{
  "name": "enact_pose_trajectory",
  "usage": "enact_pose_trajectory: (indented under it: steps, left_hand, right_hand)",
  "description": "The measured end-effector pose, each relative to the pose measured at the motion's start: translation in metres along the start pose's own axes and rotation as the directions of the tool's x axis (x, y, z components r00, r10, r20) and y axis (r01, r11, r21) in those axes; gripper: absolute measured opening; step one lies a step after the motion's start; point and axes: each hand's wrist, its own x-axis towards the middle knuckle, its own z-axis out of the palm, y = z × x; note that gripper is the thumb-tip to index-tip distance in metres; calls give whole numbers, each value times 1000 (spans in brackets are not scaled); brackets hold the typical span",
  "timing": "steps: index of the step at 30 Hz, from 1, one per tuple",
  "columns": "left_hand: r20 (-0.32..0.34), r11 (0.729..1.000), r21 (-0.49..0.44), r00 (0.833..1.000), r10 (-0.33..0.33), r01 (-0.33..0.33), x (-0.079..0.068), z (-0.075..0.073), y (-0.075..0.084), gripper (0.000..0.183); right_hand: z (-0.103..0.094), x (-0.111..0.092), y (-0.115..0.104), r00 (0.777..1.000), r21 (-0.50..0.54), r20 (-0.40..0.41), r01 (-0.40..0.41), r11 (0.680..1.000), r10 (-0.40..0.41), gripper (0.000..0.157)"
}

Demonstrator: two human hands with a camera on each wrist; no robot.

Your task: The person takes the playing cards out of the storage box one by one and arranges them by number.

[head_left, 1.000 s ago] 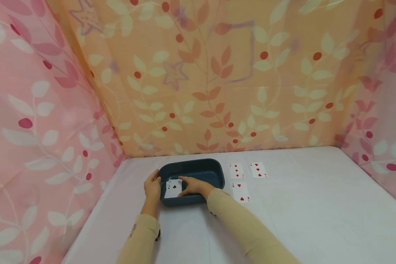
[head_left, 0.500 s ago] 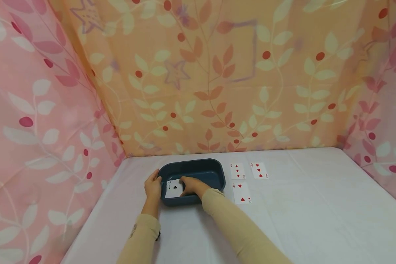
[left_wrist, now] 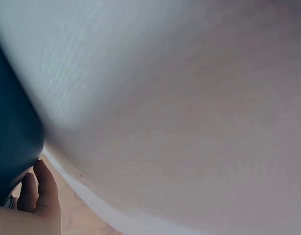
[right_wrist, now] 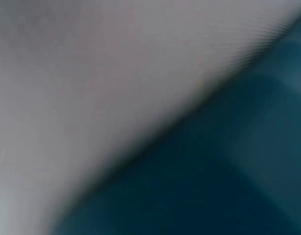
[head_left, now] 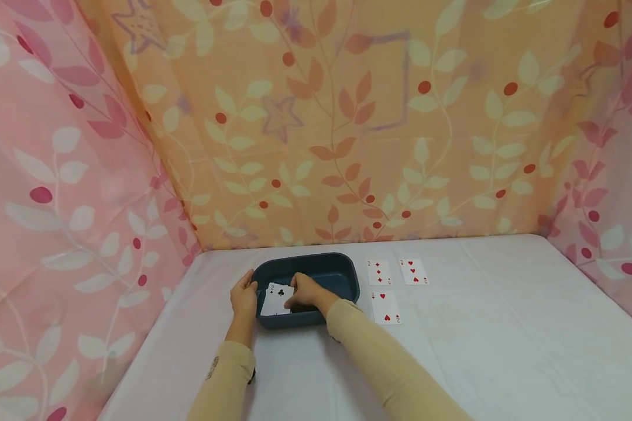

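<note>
A dark blue rectangular tub (head_left: 342, 298) stands on the white-covered table. At its left end my left hand (head_left: 244, 297) grips the wall, thumb near the rim; the left wrist view shows bent fingers (left_wrist: 46, 188) against the blue side. Inside the tub's left part lies a small pile of playing cards (head_left: 276, 303), a club card with a 2 in its corner on top. My right hand (head_left: 306, 290) reaches in over the front rim and pinches the right edge of these cards between thumb and fingers. The right wrist view is blurred, with only tub and cloth.
Right of the tub, three cards lie face up on the table (head_left: 484, 327): a three of diamonds (head_left: 379, 273), a three of hearts (head_left: 414, 272) and a two of hearts (head_left: 386, 308). Patterned cloth walls (head_left: 316, 175) rise behind and at both sides.
The cards in the tub have tilted and shifted slightly, and the right fingers have drawn together at their edge. The left hand, tub and table cards stay in place.
</note>
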Motion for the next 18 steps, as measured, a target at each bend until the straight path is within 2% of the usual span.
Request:
enact_pose_trajectory:
  steps: [4,8,15,18]
  left_hand:
    - [-6,1000,3,1000,10,-10,-1,0,0,43]
    - [-5,1000,-2,1000,16,-16,0,1,-1,43]
    - [-11,1000,-9,1000,15,-15,1,2,-1,43]
    - [-8,1000,-2,1000,19,-19,0,1,0,43]
  right_hand:
    - [-1,0,-2,1000,182,-26,9,983,-4,33]
    - [-2,-1,-4,1000,285,-9,-6,958,9,29]
    - [-2,1,-3,999,270,-19,-35,962,42,32]
    - [-2,6,1,998,294,-34,-32,955,44,34]
